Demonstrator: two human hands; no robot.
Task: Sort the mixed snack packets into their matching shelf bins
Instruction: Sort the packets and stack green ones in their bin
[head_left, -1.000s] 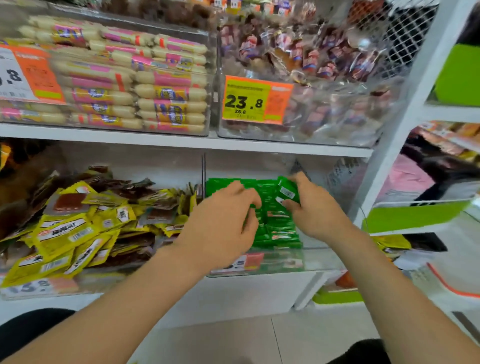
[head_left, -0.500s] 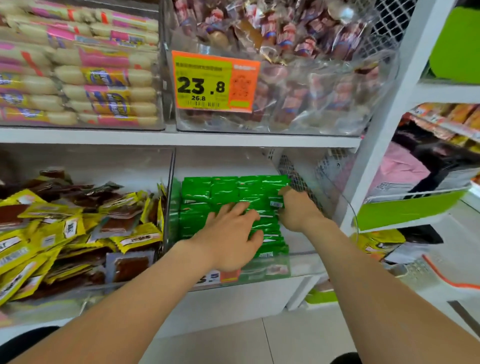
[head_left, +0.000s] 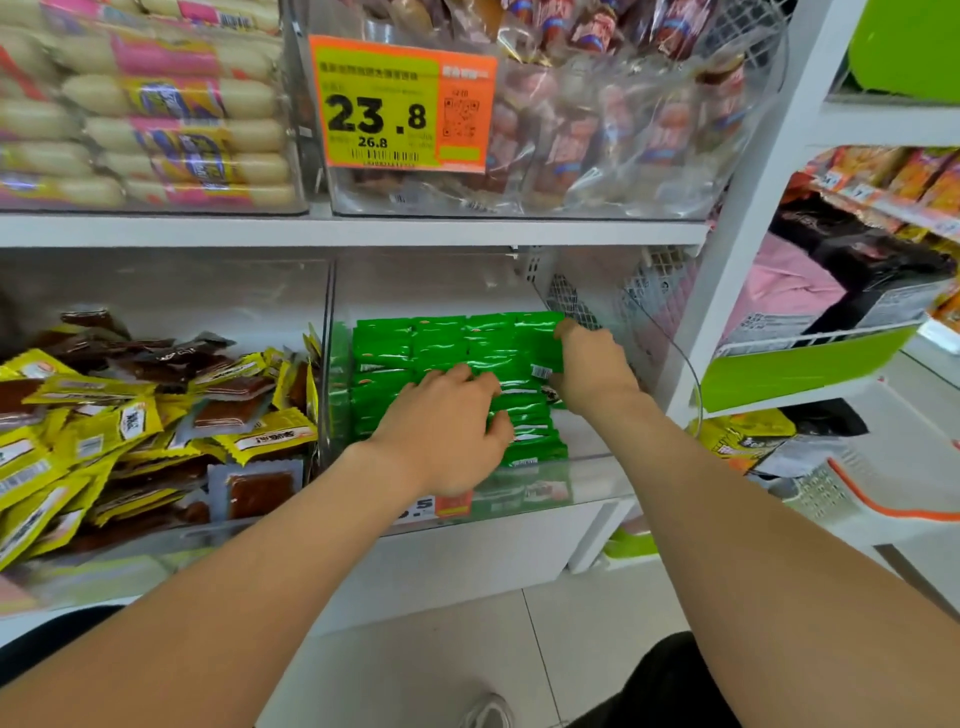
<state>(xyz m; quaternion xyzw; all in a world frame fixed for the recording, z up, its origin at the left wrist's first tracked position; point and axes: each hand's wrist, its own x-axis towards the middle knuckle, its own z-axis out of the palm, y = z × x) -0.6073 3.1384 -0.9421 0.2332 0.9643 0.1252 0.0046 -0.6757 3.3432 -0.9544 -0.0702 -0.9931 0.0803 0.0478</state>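
Note:
Rows of green snack packets (head_left: 441, 348) fill a clear plastic bin (head_left: 587, 467) on the lower shelf. My left hand (head_left: 441, 431) lies flat on the front rows, fingers spread over the packets. My right hand (head_left: 592, 369) is at the right end of the stack, fingers curled around the edge of one green packet with a barcode (head_left: 540, 371). To the left, a second clear bin holds a loose heap of yellow and brown snack packets (head_left: 156, 415).
The upper shelf carries a bin of pale sausage sticks (head_left: 156, 114) and a bin of red-wrapped sausages (head_left: 597, 119) with an orange price tag (head_left: 402, 104). A white shelf post (head_left: 743, 223) stands right of the green bin. Packets and a basket (head_left: 831, 493) sit lower right.
The view has come closer to the green bin. My right hand lowered its green packet onto the right end of the stack, and my left hand spread flat over the front rows.

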